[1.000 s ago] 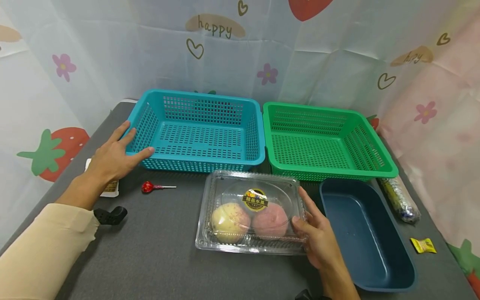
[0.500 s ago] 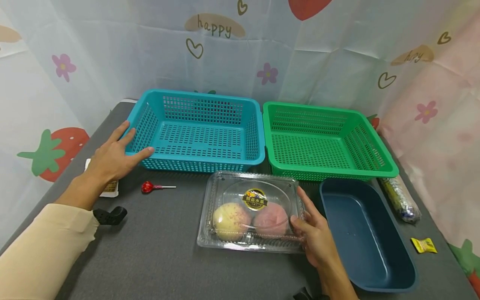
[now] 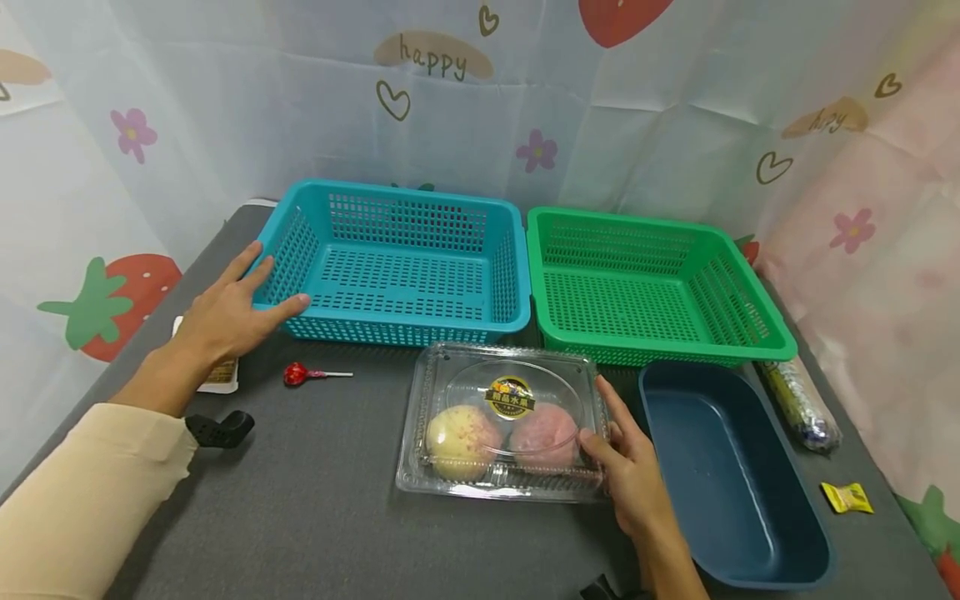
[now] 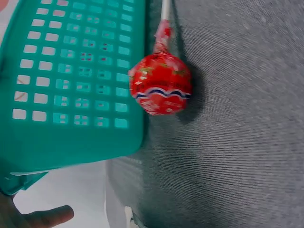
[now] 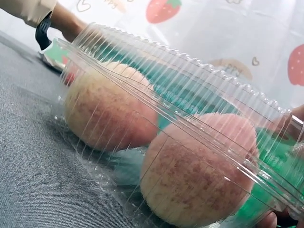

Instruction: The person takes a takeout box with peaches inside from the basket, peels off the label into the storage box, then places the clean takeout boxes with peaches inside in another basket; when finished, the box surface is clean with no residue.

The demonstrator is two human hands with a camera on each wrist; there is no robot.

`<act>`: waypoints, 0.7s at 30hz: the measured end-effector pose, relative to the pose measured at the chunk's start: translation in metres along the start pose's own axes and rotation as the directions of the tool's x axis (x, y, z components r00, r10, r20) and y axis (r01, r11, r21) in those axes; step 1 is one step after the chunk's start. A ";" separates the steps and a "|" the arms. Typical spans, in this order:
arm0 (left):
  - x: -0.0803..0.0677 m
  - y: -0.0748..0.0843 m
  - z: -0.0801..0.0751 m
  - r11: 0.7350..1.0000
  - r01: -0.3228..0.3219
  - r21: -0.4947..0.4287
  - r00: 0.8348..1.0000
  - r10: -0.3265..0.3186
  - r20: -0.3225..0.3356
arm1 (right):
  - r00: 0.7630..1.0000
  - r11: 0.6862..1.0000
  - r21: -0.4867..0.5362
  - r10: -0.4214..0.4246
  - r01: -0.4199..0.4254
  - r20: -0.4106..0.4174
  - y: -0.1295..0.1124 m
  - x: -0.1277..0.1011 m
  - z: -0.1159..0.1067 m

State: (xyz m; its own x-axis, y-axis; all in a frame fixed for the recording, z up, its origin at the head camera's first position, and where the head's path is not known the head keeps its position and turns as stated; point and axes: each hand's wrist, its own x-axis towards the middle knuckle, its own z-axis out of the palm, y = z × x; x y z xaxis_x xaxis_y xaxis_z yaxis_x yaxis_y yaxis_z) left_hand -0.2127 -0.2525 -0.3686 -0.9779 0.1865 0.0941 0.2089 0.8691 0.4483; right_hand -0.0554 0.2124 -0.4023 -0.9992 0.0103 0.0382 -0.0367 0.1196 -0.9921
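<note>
A clear plastic fruit box point(image 3: 480, 358) with a black and gold label lies on the grey table, lid down. Inside sit two peaches: a yellowish peach point(image 3: 463, 442) and a pink peach point(image 3: 543, 437). My right hand point(image 3: 633, 467) grips the box by its right side, thumb on top; its other fingers are partly hidden. My left hand point(image 3: 232, 321) rests at the left front corner of the blue basket point(image 3: 405, 321), fingers spread and thumb lying over the rim. In the left wrist view, a red-wrapped lollipop point(image 4: 161, 84) lies beside the basket wall.
A green basket point(image 3: 660, 346) stands right of the blue one. In front of it is a dark blue tub point(image 3: 750, 483). A wrapped roll-shaped packet point(image 3: 802, 404) and a small yellow packet point(image 3: 847, 497) lie at the right. A white packet point(image 3: 222, 379) is partly under my left arm.
The fruit box has shifted very slightly right and away from me under my right hand. My left hand has stayed on the blue basket.
</note>
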 end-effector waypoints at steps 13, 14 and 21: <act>-0.014 0.026 -0.024 0.997 -0.061 -0.043 0.993 0.057 -0.099 | 0.999 0.999 -0.046 -0.027 0.026 -0.022 0.001 0.000 0.001; -0.017 0.029 -0.026 0.996 -0.068 -0.048 0.992 0.063 -0.105 | 0.999 0.999 -0.049 -0.024 0.023 -0.024 0.001 0.000 0.001; -0.038 0.054 -0.035 0.988 -0.120 -0.096 0.984 0.106 -0.143 | 1.000 0.999 -0.040 -0.015 0.015 -0.010 0.001 0.000 0.001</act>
State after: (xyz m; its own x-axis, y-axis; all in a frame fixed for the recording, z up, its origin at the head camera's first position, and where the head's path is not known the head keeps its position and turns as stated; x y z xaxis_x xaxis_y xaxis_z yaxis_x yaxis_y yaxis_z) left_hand -0.1641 -0.2283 -0.3171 -0.9404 0.2099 0.2677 0.3240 0.7925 0.5168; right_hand -0.0550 0.2115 -0.4034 -0.9983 0.0188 0.0548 -0.0511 0.1591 -0.9859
